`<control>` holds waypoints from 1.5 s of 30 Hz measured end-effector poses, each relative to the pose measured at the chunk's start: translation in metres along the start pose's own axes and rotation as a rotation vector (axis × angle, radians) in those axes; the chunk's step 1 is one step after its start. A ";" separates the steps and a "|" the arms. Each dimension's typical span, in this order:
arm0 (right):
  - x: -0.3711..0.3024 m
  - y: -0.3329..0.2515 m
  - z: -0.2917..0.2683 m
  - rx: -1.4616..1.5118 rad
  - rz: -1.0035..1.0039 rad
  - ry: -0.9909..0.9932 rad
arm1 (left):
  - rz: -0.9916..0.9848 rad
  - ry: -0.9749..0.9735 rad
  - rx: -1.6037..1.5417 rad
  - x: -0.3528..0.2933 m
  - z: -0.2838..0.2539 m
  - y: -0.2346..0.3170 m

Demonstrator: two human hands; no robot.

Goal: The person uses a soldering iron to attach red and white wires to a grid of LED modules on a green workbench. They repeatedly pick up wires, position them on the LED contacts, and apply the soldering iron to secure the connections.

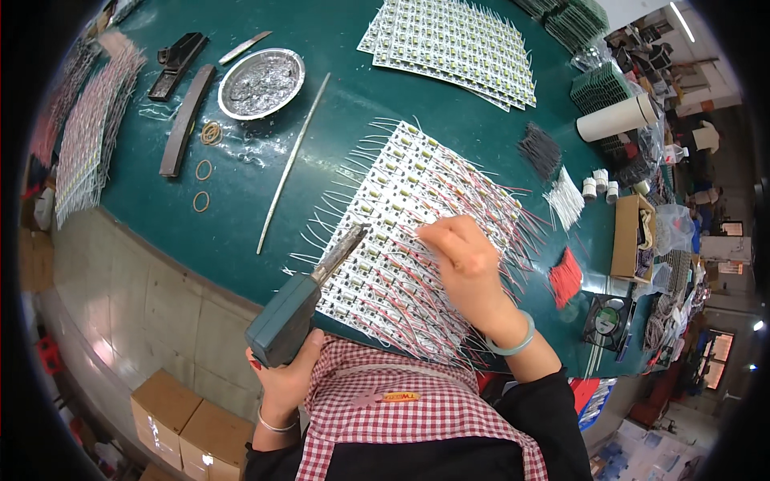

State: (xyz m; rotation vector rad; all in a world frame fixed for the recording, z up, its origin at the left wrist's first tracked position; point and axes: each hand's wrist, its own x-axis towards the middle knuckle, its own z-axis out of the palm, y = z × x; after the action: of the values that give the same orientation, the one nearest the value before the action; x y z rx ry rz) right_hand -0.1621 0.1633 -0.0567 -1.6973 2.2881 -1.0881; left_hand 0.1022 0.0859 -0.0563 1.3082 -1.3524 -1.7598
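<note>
A white panel of small circuit boards [373, 200] lies on the green table in front of me. White wires stick out along its left side, and red and white wires [457, 180] spread over its right half. My left hand [290, 373] is wrapped round the handle of a dark green soldering gun [285, 317], whose metal tip reaches over the middle of the panel. Just right of that tip, my right hand [465, 264] hovers above the panel with thumb and fingertips pinched together. Whatever is between those fingertips is too small to make out.
Stacked panels [449, 52] lie at the far side. Leftward are a metal bowl [261, 84], a thin rod [293, 164], rubber bands [204, 169] and a curved dark bar [187, 120]. Bundles of black [540, 151], white [565, 199] and red wires [565, 277] lie right, near a small fan [607, 322].
</note>
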 end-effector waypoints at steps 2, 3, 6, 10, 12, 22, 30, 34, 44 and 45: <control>-0.004 -0.005 0.002 0.011 0.000 -0.024 | -0.007 -0.018 -0.028 0.001 0.002 0.000; -0.007 -0.005 0.007 0.029 0.001 -0.037 | -0.012 -0.034 -0.019 0.000 0.001 0.000; -0.008 -0.010 0.014 0.056 0.010 -0.041 | -0.006 -0.060 -0.002 -0.001 0.000 -0.001; -0.010 -0.016 0.020 0.013 -0.001 -0.002 | -0.008 -0.060 -0.022 -0.002 0.005 0.004; -0.014 -0.015 0.025 -0.025 -0.031 0.027 | 0.009 -0.070 -0.019 -0.002 0.004 0.003; -0.024 -0.012 0.037 -0.148 -0.087 0.055 | 0.131 -0.061 0.154 -0.001 0.008 0.006; -0.023 -0.011 0.038 -0.194 -0.125 0.054 | 0.276 -0.100 0.242 0.003 0.006 -0.007; -0.023 -0.011 0.038 -0.211 -0.118 0.039 | 0.242 -0.130 0.268 0.006 0.009 0.000; -0.023 -0.013 0.039 -0.234 -0.111 0.023 | 0.281 -0.185 0.410 0.009 0.010 0.008; -0.023 -0.013 0.039 -0.234 -0.109 0.019 | 0.278 -0.178 0.398 0.009 0.010 0.008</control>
State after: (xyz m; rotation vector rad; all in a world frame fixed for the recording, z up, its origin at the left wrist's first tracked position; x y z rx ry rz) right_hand -0.1247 0.1628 -0.0853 -1.9223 2.4435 -0.8859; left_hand 0.0887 0.0795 -0.0519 1.1043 -1.9584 -1.4932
